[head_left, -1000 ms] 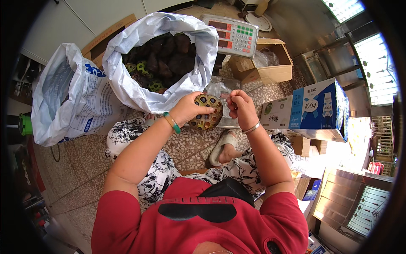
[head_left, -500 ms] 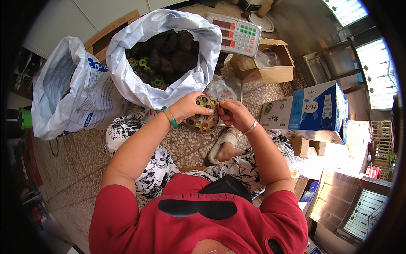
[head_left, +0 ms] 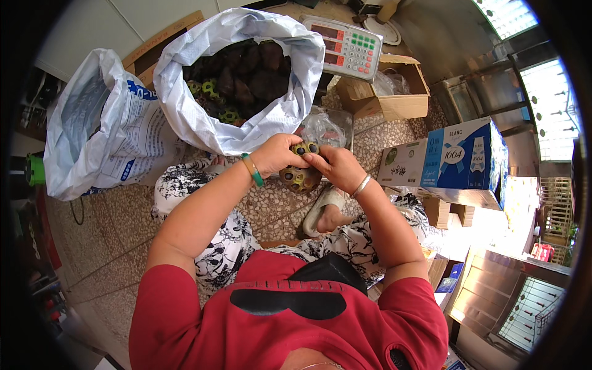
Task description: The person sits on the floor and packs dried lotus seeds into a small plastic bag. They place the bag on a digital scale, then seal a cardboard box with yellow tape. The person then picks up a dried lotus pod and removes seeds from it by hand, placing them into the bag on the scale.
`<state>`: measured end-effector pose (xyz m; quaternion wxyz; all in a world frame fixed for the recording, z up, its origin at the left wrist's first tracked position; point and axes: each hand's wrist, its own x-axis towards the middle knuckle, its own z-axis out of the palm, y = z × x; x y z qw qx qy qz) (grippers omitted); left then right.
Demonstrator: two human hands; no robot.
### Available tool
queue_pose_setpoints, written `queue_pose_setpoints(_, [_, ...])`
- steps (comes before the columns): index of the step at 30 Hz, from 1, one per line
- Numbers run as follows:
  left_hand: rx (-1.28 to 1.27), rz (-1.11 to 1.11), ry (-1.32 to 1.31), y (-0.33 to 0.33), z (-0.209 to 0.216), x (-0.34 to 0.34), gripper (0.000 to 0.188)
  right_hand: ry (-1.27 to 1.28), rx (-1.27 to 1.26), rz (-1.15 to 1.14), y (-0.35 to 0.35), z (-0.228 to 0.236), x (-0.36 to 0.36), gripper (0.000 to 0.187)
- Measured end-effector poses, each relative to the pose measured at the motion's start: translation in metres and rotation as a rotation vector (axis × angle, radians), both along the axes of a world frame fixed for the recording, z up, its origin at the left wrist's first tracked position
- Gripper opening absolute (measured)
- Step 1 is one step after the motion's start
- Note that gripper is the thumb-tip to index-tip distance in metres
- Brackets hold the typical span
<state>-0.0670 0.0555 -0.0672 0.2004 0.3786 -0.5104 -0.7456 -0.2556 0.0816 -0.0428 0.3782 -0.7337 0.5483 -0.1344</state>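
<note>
Seedpod (head_left: pixel 300 180), round, yellow-brown and dark-celled, is near the open white woven-plastic sack (head_left: pixel 203 131), on its person-facing side. The left hand (head_left: pixel 279 154) grips it; the right hand (head_left: pixel 341 166) touches it (whether those fingers pinch anything is hidden). Steady left support and light thumb pressure, cell by cell, should serve best.
</note>
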Motion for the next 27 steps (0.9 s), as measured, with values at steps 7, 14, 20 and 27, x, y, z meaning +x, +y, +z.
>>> queue_pose_setpoints(7, [-0.045, 0.158, -0.081, 0.004, 0.002, -0.006, 0.033, -0.857, 0.794, -0.402, -0.009, -0.003, -0.025, 0.03])
queue_pose_setpoints(14, [-0.213, 0.054, -0.073, 0.005, -0.016, -0.011, 0.035, -0.305, 0.423, -0.191, -0.003, -0.02, -0.006, 0.045])
queue_pose_setpoints(20, [0.132, 0.068, 0.023, 0.001, 0.01, 0.0, 0.041, -0.922, 0.878, -0.286, -0.009, -0.006, -0.028, 0.032])
queue_pose_setpoints(27, [0.155, 0.047, 0.126, -0.008, 0.009, 0.006, 0.046, -1.112, 0.588, -0.368, -0.006, 0.008, -0.029, 0.02])
